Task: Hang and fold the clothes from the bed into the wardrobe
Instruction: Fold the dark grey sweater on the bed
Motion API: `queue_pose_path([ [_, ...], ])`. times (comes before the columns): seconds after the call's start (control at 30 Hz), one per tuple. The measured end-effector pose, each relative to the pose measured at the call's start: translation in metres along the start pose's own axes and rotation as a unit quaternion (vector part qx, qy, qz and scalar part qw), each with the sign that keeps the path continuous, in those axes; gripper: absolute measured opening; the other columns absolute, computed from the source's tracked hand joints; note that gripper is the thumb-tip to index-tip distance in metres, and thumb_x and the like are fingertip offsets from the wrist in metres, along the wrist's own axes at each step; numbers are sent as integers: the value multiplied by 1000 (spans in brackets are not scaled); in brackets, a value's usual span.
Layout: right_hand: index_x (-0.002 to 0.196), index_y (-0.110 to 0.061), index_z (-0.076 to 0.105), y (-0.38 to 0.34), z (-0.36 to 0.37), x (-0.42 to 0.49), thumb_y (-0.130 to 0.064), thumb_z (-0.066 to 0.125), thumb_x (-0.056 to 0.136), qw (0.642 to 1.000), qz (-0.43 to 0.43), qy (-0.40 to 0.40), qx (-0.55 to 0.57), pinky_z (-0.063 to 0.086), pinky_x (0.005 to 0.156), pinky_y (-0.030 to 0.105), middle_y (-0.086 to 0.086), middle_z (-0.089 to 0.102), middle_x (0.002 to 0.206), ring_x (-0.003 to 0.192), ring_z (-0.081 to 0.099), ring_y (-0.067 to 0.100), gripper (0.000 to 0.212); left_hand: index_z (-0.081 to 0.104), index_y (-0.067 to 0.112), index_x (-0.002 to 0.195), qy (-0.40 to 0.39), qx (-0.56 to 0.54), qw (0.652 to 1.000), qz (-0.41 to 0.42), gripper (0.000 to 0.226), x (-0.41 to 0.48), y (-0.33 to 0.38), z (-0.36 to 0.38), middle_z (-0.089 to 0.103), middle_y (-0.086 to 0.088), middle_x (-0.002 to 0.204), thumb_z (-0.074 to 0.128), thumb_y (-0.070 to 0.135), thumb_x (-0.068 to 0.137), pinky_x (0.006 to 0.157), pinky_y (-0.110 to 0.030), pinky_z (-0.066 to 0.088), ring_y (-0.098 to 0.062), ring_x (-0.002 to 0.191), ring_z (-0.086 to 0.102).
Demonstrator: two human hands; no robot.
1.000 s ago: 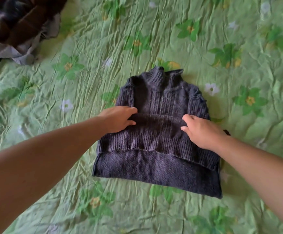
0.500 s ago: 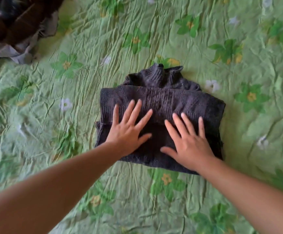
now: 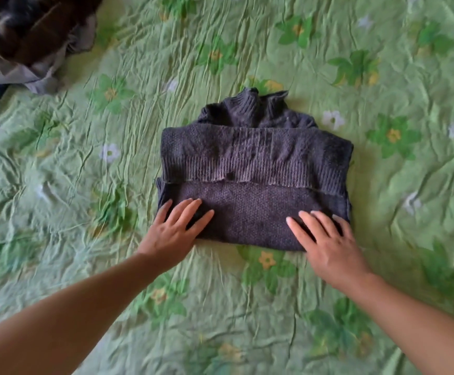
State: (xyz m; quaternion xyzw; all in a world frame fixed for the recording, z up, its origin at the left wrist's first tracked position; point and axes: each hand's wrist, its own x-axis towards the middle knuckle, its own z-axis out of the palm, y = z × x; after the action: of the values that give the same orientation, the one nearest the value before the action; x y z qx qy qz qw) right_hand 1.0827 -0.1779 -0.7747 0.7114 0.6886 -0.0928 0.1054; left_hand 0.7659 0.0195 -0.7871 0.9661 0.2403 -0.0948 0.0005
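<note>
Your left hand lies palm down, its fingers straight and slightly spread, pointing away from you and a little to the right, with the bare forearm running back to the lower left corner. Your right hand mirrors it, palm down with fingers straight and fanned, angled up and to the left, its forearm stretching off to the lower right. Both hands sit level and well apart, neither gripping.
</note>
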Motion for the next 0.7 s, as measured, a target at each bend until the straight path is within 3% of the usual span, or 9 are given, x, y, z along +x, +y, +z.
queue_pose_path([
  [0.1,120,-13,59,-7,-8,19,-14,58,82,998,23,38,-46,41,73,47,15,53,107,95,53,38,38,55,23,130,-4,15,1000,-9,66,20,-4,-8,55,-14,122,80,33,70,83,-48,46,-36,107,54],
  [0.17,103,-14,55,-17,-17,34,-8,56,80,997,30,25,-66,40,66,45,12,50,95,87,52,36,24,53,24,120,-34,26,999,-17,54,37,3,-17,53,-10,109,79,31,74,72,-45,47,-34,95,54],
  [0.33,97,-16,51,-14,-35,26,-4,62,70,997,9,-52,-60,44,61,43,8,50,94,86,54,36,31,45,28,128,-90,5,995,-41,42,29,15,-39,49,-4,116,63,31,90,74,-43,51,-31,104,55],
  [0.53,95,-16,51,-37,-21,-43,-1,57,64,995,-33,-89,-36,44,58,45,7,49,92,83,52,34,35,47,28,125,-152,-63,986,-5,51,-45,45,-36,52,-3,113,71,38,80,71,-40,51,-29,103,58],
  [0.63,103,-19,51,-58,-14,-69,-11,64,73,985,-17,-169,-8,49,69,49,6,50,103,94,51,33,34,48,31,128,-169,-81,982,-13,57,-72,56,-23,51,2,116,68,46,76,76,-40,51,-25,106,56],
  [0.7,122,-23,44,-60,-14,-67,-46,56,87,975,2,-220,19,42,90,48,3,43,120,113,44,30,43,49,32,132,-153,-107,982,-33,61,-74,53,-20,52,6,119,56,61,79,84,-40,48,-23,111,54],
])
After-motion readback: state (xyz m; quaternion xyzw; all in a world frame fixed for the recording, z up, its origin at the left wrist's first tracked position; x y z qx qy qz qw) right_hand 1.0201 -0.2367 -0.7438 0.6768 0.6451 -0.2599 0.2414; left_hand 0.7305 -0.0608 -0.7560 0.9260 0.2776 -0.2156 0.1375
